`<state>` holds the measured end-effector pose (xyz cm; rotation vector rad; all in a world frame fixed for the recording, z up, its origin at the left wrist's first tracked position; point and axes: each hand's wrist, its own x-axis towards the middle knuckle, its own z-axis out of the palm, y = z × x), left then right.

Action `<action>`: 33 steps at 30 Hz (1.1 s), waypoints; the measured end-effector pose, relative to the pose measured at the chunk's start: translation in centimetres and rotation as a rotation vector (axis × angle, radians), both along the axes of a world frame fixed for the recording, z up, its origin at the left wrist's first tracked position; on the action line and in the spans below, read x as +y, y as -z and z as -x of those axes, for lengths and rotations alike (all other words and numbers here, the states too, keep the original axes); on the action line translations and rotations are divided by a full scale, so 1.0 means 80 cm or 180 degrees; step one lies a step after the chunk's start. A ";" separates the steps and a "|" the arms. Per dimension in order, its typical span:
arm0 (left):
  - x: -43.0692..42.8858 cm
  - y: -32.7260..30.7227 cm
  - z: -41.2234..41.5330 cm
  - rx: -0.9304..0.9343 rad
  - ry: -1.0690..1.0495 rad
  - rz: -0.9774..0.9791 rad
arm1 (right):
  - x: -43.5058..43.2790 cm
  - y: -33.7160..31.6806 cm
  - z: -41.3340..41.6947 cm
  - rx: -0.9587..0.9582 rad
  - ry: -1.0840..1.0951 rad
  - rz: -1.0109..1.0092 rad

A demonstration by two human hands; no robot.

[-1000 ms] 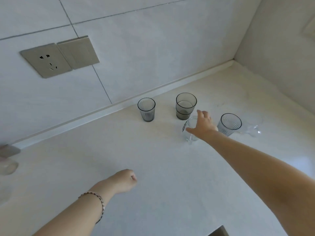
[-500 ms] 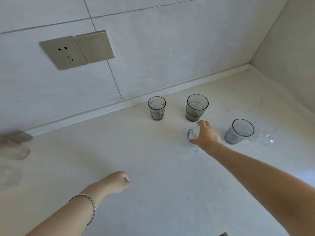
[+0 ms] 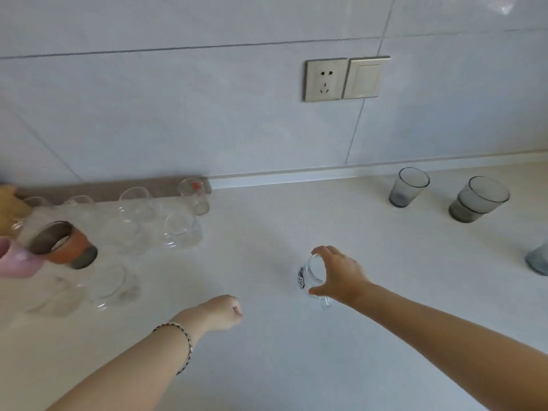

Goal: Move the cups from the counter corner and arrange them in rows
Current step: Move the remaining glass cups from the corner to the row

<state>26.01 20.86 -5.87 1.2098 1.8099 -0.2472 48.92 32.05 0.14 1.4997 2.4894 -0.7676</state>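
Note:
My right hand (image 3: pixel 336 275) grips a small clear glass cup (image 3: pixel 311 272) with a dark print, held by its rim above the middle of the white counter (image 3: pixel 281 366). My left hand (image 3: pixel 221 311) is a closed fist with nothing in it, hovering low over the counter, a beaded bracelet on its wrist. At the right stand a grey ribbed cup (image 3: pixel 407 191), a larger grey cup (image 3: pixel 479 198) and part of a bluish cup (image 3: pixel 538 259) at the frame edge. On the left, several clear glasses (image 3: pixel 181 229) stand in rows with an orange cup (image 3: pixel 63 244) and a pink cup (image 3: pixel 14 258).
A tiled wall (image 3: pixel 178 108) runs along the back with a socket and switch plate (image 3: pixel 345 79). A grey-brown strip (image 3: pixel 118 186) lies at the wall behind the left glasses. Bare counter lies between the left group and the grey cups.
My right hand has lifted the clear cup away from the grey cups and carried it left. The view has swung left, bringing the rows of glasses into sight.

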 end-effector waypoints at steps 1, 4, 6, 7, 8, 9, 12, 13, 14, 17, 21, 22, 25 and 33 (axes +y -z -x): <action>-0.021 0.000 0.026 0.0028 -0.0040 0.0015 | -0.017 0.001 0.030 0.0016 -0.0114 0.0027; -0.081 -0.006 0.094 0.0046 -0.0172 0.0051 | -0.061 0.005 0.116 0.0087 -0.0384 0.0064; -0.114 -0.010 0.130 0.0111 -0.0167 0.0034 | -0.083 0.009 0.169 0.0127 -0.0507 0.0084; -0.128 -0.010 0.145 0.0156 -0.0168 0.0017 | -0.092 0.011 0.194 0.0138 -0.0565 0.0089; -0.141 -0.010 0.157 0.0192 -0.0209 -0.0009 | -0.099 0.013 0.217 0.0141 -0.0620 0.0089; -0.152 -0.010 0.169 0.0191 -0.0273 -0.0036 | -0.105 0.016 0.240 0.0134 -0.0665 0.0092; -0.180 -0.009 0.193 0.0134 -0.0438 -0.0057 | -0.117 0.024 0.296 0.0049 -0.0743 0.0082; -0.187 -0.007 0.199 0.0115 -0.0468 -0.0050 | -0.120 0.027 0.311 0.0002 -0.0759 0.0075; -0.194 -0.005 0.203 0.0113 -0.0503 -0.0040 | -0.123 0.031 0.323 -0.0046 -0.0766 0.0072; -0.208 0.002 0.215 0.0038 -0.0643 -0.0008 | -0.127 0.038 0.350 -0.0129 -0.0671 0.0090; -0.213 0.007 0.222 -0.0007 -0.0657 0.0019 | -0.132 0.040 0.358 0.0145 -0.0341 0.0067; -0.212 0.008 0.221 -0.0019 -0.0647 0.0033 | -0.134 0.040 0.354 0.0221 -0.0286 0.0060; -0.204 0.015 0.218 -0.0035 -0.0557 0.0053 | -0.136 0.042 0.329 0.0250 -0.0172 0.0127; -0.132 0.015 0.162 -0.0098 0.0043 -0.0047 | -0.095 0.048 0.161 -0.0776 0.0077 0.0891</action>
